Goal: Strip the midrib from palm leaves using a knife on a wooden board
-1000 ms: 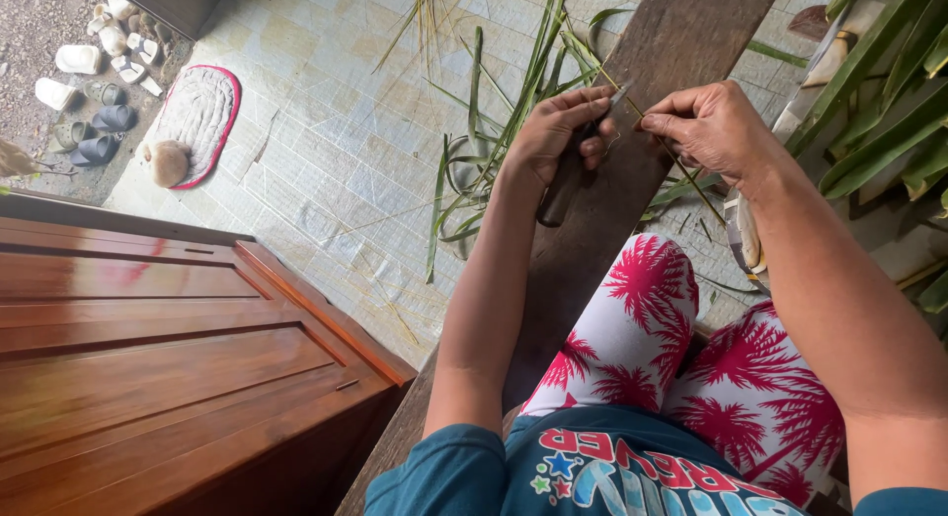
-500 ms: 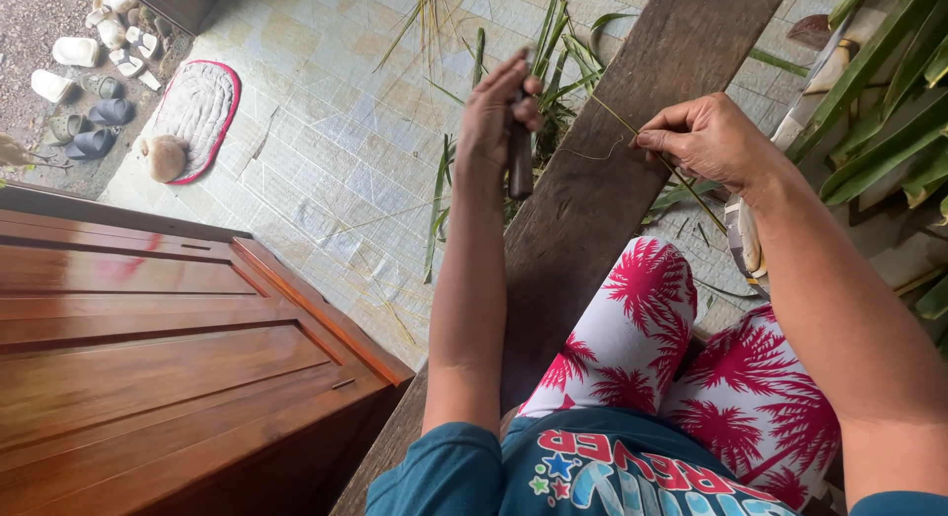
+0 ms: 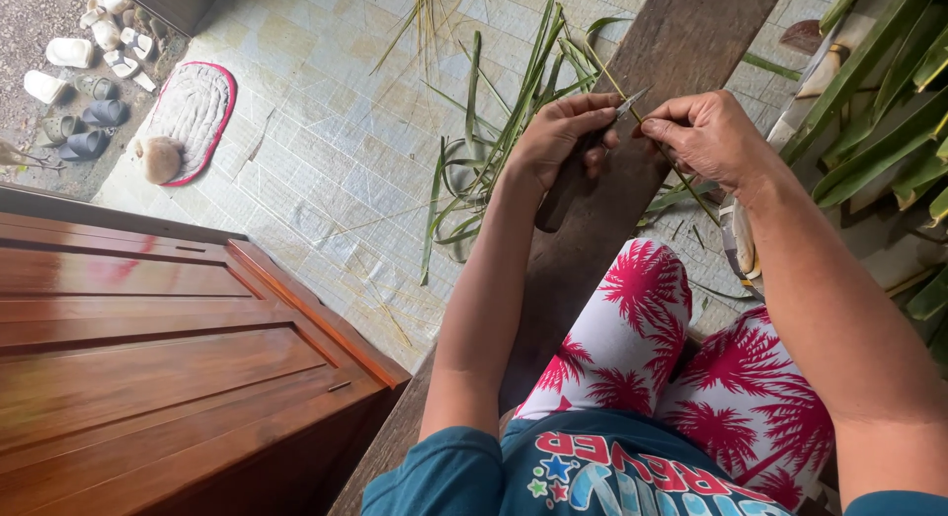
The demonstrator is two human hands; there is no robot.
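1. Head view shows the left hand (image 3: 565, 133) closed around a knife (image 3: 578, 165) with a dark handle; the short blade points right, toward the other hand.
2. Right hand (image 3: 706, 131) pinches a thin green leaf rib (image 3: 610, 77) between thumb and fingers, just beside the blade tip.
3. This rib runs far and left from the fingers, and also near and right below the hand.
4. Both hands are above a dark wooden plank (image 3: 681, 32).
5. Cut green leaves (image 3: 494, 151) lie on the tiled floor (image 3: 326, 160), left of the plank.
6. A wooden door (image 3: 168, 358) is near left.
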